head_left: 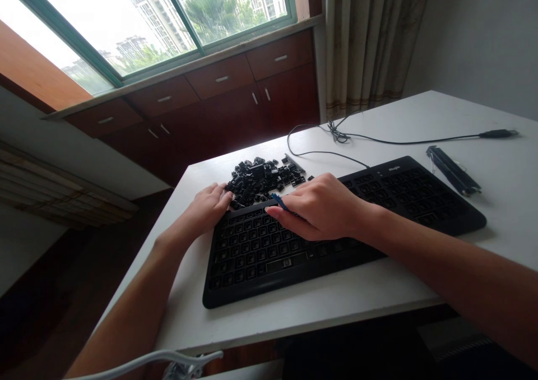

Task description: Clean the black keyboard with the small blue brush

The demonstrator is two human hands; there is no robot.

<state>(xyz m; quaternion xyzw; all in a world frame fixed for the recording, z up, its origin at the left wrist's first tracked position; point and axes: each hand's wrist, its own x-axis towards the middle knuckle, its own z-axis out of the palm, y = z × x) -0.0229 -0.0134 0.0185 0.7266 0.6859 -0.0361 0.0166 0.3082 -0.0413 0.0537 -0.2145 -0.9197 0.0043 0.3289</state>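
A black keyboard with its keycaps off lies across the white table, its sockets bare. My right hand is over its upper middle, fingers closed around a small blue brush whose bristled end points left near the top edge. Heaped just behind the keyboard is a pile of loose black keycaps. My left hand rests at the left side of that pile, beside the keyboard's upper left corner, fingers stretched out and holding nothing. Part of the keyboard's middle is hidden under my right hand and forearm.
The keyboard's cable runs over the back of the table to its plug. Dark strips in a clear wrapper lie at the right. A white curved bar shows at the bottom edge. Wooden cabinets stand behind.
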